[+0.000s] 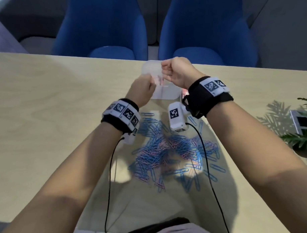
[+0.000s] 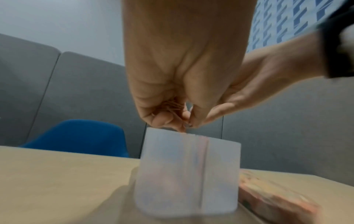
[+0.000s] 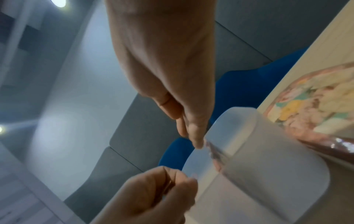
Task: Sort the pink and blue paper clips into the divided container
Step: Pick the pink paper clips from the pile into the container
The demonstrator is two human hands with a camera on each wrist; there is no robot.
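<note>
A translucent white divided container [image 1: 169, 92] stands at the table's far edge, with a few pink clips [image 1: 159, 80] showing inside beside its divider. My left hand [image 1: 151, 85] hovers at its near left rim, fingers curled round several pink paper clips [image 2: 172, 106] in the palm. My right hand [image 1: 165, 68] is over the container's far side, its fingertips [image 3: 195, 136] bunched together at the rim [image 3: 226, 121]. Blur hides whether they pinch a clip. A mixed pile of blue and pink paper clips [image 1: 174, 152] lies on the table below my wrists.
A pink patterned box [image 3: 316, 106] lies against the container's right side. Two blue chairs [image 1: 103, 27] stand behind the table. A potted plant [image 1: 301, 139] and a small card stand [image 1: 300, 121] are at the right edge. Black cables [image 1: 206, 163] cross the pile.
</note>
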